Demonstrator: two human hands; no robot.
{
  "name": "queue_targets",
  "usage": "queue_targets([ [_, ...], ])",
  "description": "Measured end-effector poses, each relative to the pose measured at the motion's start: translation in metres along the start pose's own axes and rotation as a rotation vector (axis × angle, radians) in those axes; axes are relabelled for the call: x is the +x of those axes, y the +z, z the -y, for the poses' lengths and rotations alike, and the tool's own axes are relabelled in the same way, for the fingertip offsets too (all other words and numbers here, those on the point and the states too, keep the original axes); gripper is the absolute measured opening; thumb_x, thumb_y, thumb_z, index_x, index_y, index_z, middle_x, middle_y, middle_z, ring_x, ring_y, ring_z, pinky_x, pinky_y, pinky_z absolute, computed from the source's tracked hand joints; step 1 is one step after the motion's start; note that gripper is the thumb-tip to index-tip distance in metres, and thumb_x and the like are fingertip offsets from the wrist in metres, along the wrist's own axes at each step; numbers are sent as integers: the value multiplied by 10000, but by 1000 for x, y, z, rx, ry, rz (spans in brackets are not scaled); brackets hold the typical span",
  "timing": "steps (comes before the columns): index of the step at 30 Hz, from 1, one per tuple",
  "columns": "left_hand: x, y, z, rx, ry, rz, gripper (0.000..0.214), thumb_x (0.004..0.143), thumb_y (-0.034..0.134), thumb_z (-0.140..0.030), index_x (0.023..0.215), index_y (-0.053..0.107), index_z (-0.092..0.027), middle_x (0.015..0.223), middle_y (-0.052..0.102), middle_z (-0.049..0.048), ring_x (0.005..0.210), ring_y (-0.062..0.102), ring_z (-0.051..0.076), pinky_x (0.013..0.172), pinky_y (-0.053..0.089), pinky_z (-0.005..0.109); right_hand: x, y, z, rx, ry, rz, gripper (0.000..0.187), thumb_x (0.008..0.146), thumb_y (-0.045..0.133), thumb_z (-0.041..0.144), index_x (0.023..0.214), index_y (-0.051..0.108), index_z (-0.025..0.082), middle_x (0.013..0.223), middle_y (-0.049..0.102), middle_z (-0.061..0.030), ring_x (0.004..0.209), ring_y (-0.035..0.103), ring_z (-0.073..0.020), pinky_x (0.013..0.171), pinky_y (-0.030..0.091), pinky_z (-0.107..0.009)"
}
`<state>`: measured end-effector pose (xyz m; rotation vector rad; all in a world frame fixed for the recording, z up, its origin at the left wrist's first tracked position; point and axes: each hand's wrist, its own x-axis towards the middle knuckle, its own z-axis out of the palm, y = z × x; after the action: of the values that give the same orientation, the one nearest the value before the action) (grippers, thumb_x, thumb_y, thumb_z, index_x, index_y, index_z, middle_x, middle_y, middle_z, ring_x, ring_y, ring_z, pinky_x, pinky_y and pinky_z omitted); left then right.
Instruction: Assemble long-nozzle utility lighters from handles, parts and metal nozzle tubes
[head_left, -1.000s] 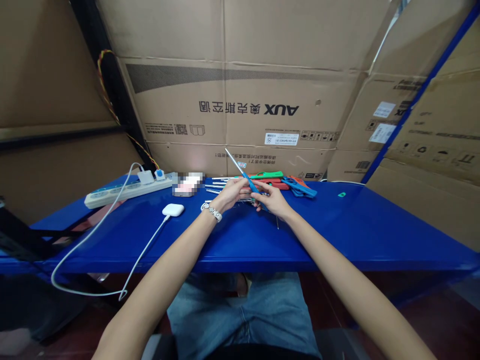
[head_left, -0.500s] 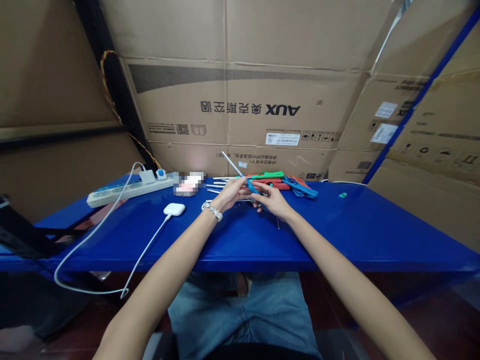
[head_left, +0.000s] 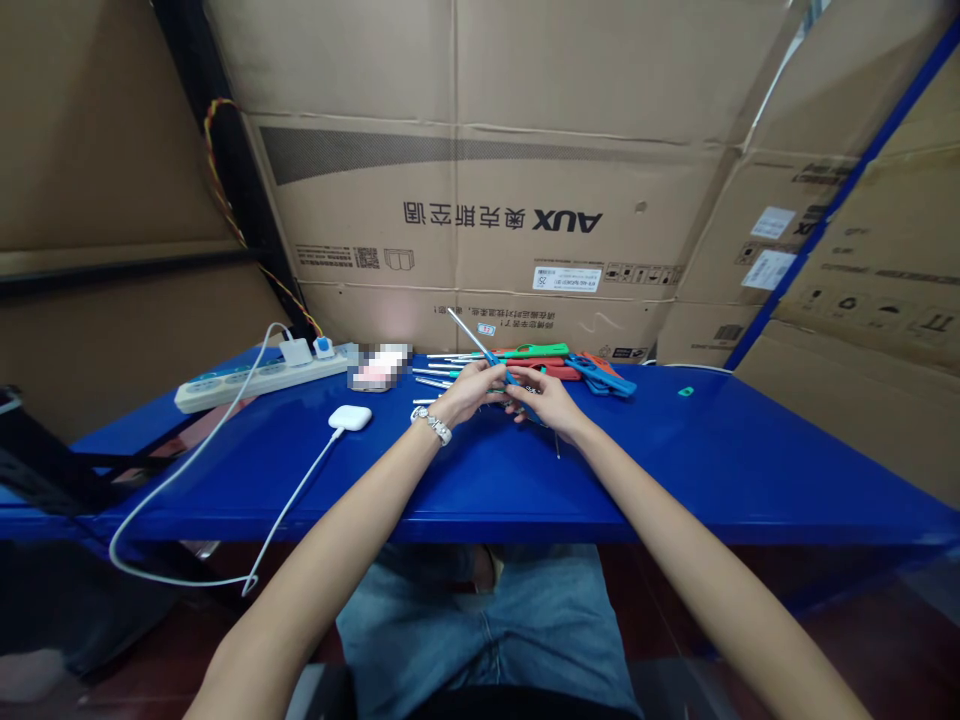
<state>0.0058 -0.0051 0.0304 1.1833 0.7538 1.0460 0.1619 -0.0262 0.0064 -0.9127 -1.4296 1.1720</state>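
Observation:
A blue long-nosed lighter (head_left: 491,357) is held tilted above the desk, its thin metal tube pointing up and to the left. My left hand (head_left: 471,392), with a watch or bracelet at the wrist, is closed around the front of its blue body. On the rear part of the same lighter, my right hand (head_left: 546,402) has its fingers closed. A thin metal rod (head_left: 557,447) sticks out below my right hand; its other end is hidden. Just behind both hands lie green, red and blue long-nosed lighters, among them a green lighter (head_left: 544,350) and a blue lighter (head_left: 606,377).
A white power strip (head_left: 225,388) with plugs stands at the back left. Before it lie a blurred-out object (head_left: 379,367) and a white case (head_left: 350,418) on a white cable (head_left: 300,492). A small green piece (head_left: 685,391) sits on the blue desk (head_left: 720,460). Cardboard walls enclose the back.
The held lighter has shifted slightly down and right, its blue body showing more beyond my left fingers. My left hand has moved slightly; my right hand stays nearly in place.

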Motion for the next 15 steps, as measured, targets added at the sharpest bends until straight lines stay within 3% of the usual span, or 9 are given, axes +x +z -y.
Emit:
queue_targets([
  [8, 2, 2, -2, -13, 25, -48, 86, 802, 659, -159, 818, 583, -123, 712, 647, 27, 639, 629, 115, 722, 575, 322, 1, 2, 3, 18, 53, -10, 482, 794, 779, 278, 1257, 660, 213, 1039, 758, -69, 674, 737, -165, 534, 620, -264],
  [15, 3, 1, 4, 3, 29, -81, 125, 786, 679, -178, 731, 587, -114, 687, 658, 48, 631, 649, 138, 735, 575, 344, 2, 4, 1, -34, 136, 8, 423, 943, 604, 206, 1366, 602, 226, 977, 776, -54, 769, 747, -151, 611, 618, -235],
])
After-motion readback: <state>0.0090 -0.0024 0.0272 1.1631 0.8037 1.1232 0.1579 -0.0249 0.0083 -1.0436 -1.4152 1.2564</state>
